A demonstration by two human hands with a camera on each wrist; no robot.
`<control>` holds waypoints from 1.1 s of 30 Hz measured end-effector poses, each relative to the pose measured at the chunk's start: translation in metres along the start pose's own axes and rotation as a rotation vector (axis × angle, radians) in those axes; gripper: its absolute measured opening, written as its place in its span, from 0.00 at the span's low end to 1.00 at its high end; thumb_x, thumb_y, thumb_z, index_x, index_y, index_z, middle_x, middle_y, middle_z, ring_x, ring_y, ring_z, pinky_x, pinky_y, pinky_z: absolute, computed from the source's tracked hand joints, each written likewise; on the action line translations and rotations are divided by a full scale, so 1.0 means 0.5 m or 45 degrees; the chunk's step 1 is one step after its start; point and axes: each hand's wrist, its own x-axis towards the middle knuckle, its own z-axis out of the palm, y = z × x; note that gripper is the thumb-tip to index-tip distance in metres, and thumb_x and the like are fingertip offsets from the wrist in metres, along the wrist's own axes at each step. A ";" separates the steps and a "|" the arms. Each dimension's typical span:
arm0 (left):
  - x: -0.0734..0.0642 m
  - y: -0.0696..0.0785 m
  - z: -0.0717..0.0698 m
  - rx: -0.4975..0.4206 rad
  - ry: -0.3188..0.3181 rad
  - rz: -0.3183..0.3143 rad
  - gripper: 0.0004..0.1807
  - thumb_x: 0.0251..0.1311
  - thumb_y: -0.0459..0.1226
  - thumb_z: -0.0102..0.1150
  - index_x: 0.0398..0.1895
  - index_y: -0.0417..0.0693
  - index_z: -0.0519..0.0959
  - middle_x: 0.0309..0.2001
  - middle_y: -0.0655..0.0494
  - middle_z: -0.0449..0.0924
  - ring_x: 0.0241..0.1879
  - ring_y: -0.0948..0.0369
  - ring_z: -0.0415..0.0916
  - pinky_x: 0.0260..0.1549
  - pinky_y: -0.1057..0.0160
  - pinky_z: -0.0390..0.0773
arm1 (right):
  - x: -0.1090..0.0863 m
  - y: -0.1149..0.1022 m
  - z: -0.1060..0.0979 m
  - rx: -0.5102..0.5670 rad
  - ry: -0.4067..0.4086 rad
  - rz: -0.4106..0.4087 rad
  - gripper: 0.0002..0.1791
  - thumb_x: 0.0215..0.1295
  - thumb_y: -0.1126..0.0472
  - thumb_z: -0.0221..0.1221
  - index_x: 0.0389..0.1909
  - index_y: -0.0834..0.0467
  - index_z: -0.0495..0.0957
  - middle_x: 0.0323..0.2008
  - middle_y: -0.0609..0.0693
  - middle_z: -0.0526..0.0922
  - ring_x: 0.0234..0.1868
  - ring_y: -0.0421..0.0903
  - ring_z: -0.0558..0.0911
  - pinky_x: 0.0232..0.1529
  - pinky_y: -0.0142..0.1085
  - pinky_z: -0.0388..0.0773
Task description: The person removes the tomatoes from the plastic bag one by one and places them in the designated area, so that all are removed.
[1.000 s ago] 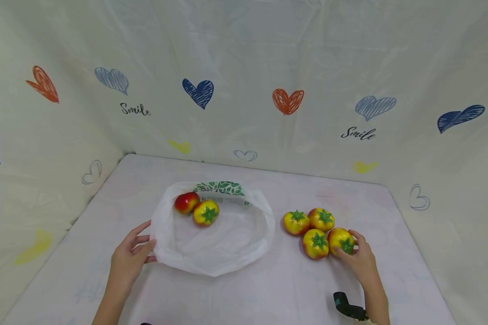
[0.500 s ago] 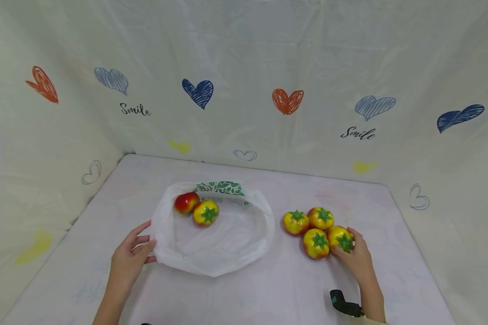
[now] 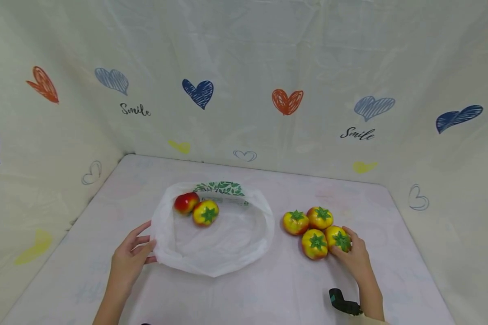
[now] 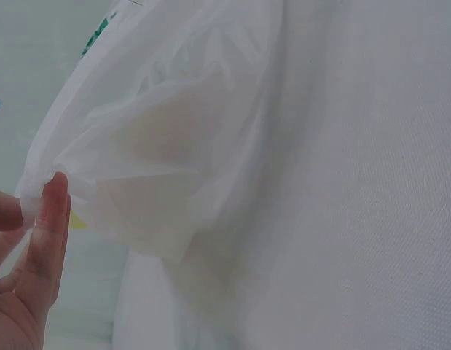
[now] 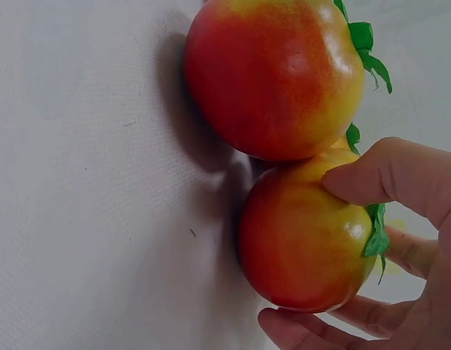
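The person's left hand (image 3: 131, 253) pinches a white plastic bag (image 3: 203, 265) by its rim; the bag sits open on the table (image 3: 260, 298), two fruits (image 3: 205, 214) inside. The right hand (image 3: 358, 259) grasps a red-and-yellow fruit (image 3: 335, 235) (green-topped, like its neighbours) between thumb and fingers, beside three others (image 3: 314, 249), touching one.

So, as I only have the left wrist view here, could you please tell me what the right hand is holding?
Observer: The right hand grips a yellow-and-red fruit with a green leafy top.
Operator: Thank you; does it touch anything else?
Observer: Yes, the right wrist view shows it against a neighbouring fruit.
Operator: And what is inside the white bag, please?
Observer: The head view shows two: a leaf-topped fruit and a redder fruit.
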 end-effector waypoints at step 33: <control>0.000 0.004 0.001 0.002 -0.010 -0.005 0.29 0.57 0.54 0.58 0.63 0.79 0.64 0.49 0.53 0.75 0.36 0.66 0.81 0.28 0.65 0.83 | -0.039 -0.031 -0.022 -0.002 0.078 -0.062 0.38 0.66 0.49 0.53 0.71 0.59 0.50 0.67 0.69 0.50 0.65 0.65 0.57 0.65 0.59 0.59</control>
